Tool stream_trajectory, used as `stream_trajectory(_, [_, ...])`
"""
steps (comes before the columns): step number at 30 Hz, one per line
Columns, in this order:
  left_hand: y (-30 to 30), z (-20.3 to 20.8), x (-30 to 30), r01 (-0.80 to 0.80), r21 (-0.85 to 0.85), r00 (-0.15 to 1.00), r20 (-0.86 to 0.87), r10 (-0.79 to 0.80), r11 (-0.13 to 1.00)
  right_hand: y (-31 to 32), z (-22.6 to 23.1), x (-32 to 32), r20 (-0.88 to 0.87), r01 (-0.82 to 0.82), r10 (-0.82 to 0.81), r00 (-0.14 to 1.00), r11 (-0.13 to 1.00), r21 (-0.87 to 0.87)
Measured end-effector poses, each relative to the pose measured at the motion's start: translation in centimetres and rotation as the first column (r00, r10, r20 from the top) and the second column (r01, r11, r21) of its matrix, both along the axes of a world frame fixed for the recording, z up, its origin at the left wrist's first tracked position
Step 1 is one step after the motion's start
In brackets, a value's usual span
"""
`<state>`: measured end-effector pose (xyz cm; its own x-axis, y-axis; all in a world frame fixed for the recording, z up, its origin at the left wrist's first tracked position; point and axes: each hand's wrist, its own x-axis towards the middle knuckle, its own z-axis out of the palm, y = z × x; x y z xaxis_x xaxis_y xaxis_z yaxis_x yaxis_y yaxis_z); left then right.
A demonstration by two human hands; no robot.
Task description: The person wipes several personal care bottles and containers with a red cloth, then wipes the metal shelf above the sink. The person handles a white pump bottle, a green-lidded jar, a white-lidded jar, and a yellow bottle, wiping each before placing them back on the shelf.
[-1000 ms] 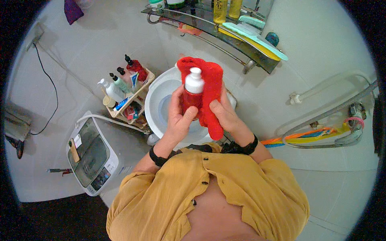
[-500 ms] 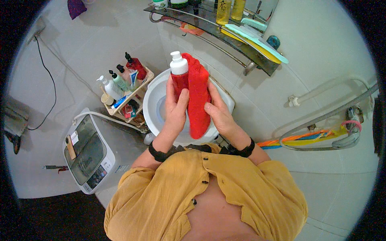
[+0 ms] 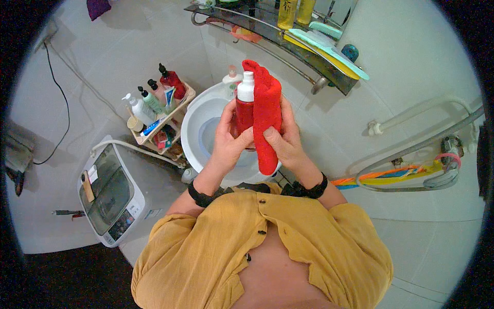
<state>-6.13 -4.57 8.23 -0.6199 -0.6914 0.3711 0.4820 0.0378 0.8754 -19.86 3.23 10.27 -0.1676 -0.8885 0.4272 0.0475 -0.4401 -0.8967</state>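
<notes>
Over the white washbasin (image 3: 191, 123), my left hand (image 3: 229, 141) is closed round a red pump bottle (image 3: 245, 112) with a white top. The bottle stands nearly upright, and its lower end is partly hidden by my fingers. A folded red cloth (image 3: 267, 118) lies against the bottle's right side and hangs down past it. My right hand (image 3: 288, 141) grips this cloth, thumb across its front, pressing it to the bottle. Behind the bottle, another pump bottle (image 3: 232, 77), pale with a pinkish top, stands at the basin's back rim.
Left of the basin, a beige rack (image 3: 177, 116) holds several pump bottles and tubes. A washing machine (image 3: 149, 190) stands at the lower left. A dark glass shelf (image 3: 231, 16) with a rail juts from the wall above. On the right wall are a tap (image 3: 447, 172) and a grey hose (image 3: 411, 149).
Both hands have moved slightly right with the bottle and cloth. The bottle has turned, so the cloth now covers part of its front. The pale bottle behind has come into sight.
</notes>
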Motion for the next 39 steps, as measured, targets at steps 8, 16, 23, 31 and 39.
stream_trajectory(8, [0.3,0.2,-0.3,0.0,0.261,0.995,-0.093,0.025,0.965,0.2,-0.8,0.3,-0.034,0.021,-0.021,0.999,1.0,-0.016])
stream_trajectory(16, [0.3,0.0,0.0,0.05,0.253,0.996,-0.089,-0.029,0.966,-1.0,-0.9,-1.9,-0.222,0.194,-0.225,0.949,0.969,-0.154])
stream_trajectory(23, [-0.8,-0.3,1.1,0.099,0.234,0.99,-0.119,-0.073,0.967,-0.3,-0.6,-2.4,-0.268,0.059,-0.07,0.961,0.997,-0.049])
stream_trajectory(31, [-1.9,0.7,3.0,0.363,0.178,0.925,-0.187,-0.331,0.915,0.6,0.8,-2.1,0.075,-0.221,0.213,0.974,0.968,0.117])
stream_trajectory(39, [-3.5,0.5,3.6,0.098,0.187,0.99,-0.116,-0.078,0.977,0.5,-0.1,-3.9,-0.33,0.211,-0.129,0.935,0.951,0.226])
